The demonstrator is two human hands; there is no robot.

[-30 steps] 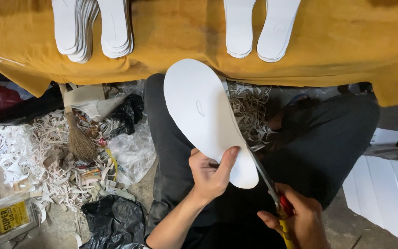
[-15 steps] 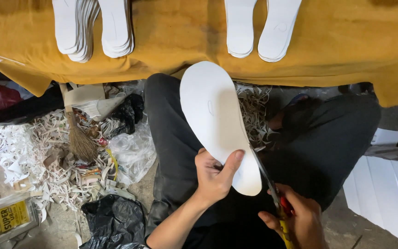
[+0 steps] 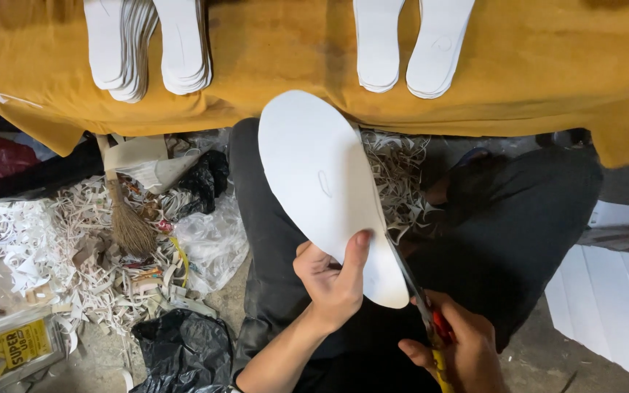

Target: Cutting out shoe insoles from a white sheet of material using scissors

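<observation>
Across the top, ochre cloth (image 3: 278,58) bears stacked white insoles (image 3: 147,44). Below: white paper scraps (image 3: 52,240), black bag (image 3: 183,342), yellow labelled box (image 3: 9,349) at lower left. Left hand (image 3: 329,280) grips white insole (image 3: 322,182) over the lap; right hand (image 3: 460,349) is closed around red-handled scissors (image 3: 420,302) at its edge.

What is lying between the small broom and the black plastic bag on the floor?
In the head view, between broom and black bag lie white paper trimmings and scrap bits.

Four insole stacks (image 3: 121,47), one held insole (image 3: 325,189), one scissors (image 3: 420,302)
</observation>
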